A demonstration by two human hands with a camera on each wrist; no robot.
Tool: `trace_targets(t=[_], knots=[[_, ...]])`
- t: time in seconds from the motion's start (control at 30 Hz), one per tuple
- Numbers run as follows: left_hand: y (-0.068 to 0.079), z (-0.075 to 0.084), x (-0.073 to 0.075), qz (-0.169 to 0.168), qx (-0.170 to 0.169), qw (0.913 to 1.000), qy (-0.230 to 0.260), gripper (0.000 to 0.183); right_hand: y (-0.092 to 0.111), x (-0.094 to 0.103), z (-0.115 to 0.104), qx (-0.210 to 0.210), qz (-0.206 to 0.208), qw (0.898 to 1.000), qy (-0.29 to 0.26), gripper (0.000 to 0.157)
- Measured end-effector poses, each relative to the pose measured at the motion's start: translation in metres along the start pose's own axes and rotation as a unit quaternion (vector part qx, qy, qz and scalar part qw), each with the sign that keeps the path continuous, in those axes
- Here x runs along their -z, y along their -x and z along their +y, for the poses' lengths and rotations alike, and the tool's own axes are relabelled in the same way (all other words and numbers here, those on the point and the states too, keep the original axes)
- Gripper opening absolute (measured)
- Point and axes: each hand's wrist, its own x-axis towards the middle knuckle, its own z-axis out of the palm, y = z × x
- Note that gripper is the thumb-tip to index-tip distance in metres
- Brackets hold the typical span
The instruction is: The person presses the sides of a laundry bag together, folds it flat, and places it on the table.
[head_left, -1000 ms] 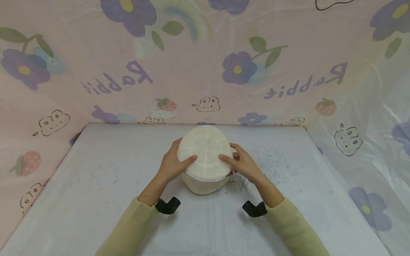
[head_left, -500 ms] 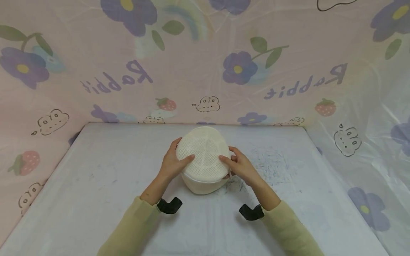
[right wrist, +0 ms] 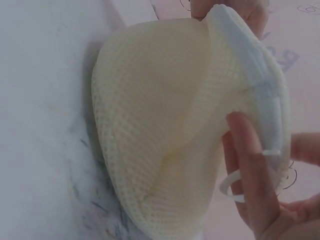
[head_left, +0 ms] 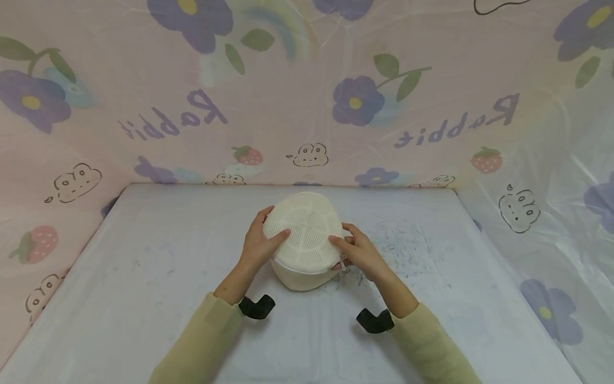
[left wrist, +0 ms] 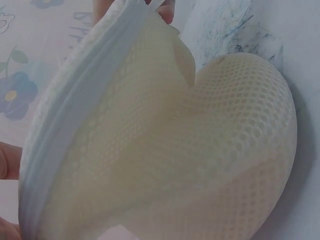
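Observation:
A cream mesh laundry bag [head_left: 303, 226], rounded and domed, stands on the table between both hands. Its side wall is dented inward in the left wrist view, below the pale zipper [left wrist: 75, 117] that runs round its edge. My left hand [head_left: 258, 245] grips the bag's left edge, thumb on top and fingers beneath or behind, partly hidden. On the opposite edge my right hand [head_left: 363, 255] holds it with the thumb on the mesh top and fingers curled against the side. Beside those right fingers hangs a white zipper pull loop [right wrist: 231, 187].
The white table [head_left: 192, 309] has dark scuff marks right of the bag. Pink printed sheeting [head_left: 278, 106] hangs behind and at the sides. A black curved mount sits at each wrist, the left mount [head_left: 257, 307] and the right mount [head_left: 375, 321].
The bag's top has turned and shifted slightly left. My right hand has moved a little left and down with it, and the zipper pull shows more clearly. Both hands keep their hold.

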Motion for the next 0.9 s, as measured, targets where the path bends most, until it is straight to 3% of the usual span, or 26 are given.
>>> trace_targets(t=[0.43,0.77,0.9], knots=[[-0.006,-0.009,-0.003,-0.012,0.010,0.9992,-0.037,0.071,0.000,0.000,0.006,-0.020,0.013,1.000,0.017,0.060],[-0.006,-0.019,-0.002,0.003,-0.016,0.9974,-0.070,0.073,-0.001,-0.003,0.009,-0.037,-0.002,0.999,-0.026,0.061],[-0.004,-0.021,-0.003,0.013,-0.027,0.9968,-0.074,0.073,-0.001,-0.004,0.009,-0.024,0.008,1.000,-0.003,0.063]])
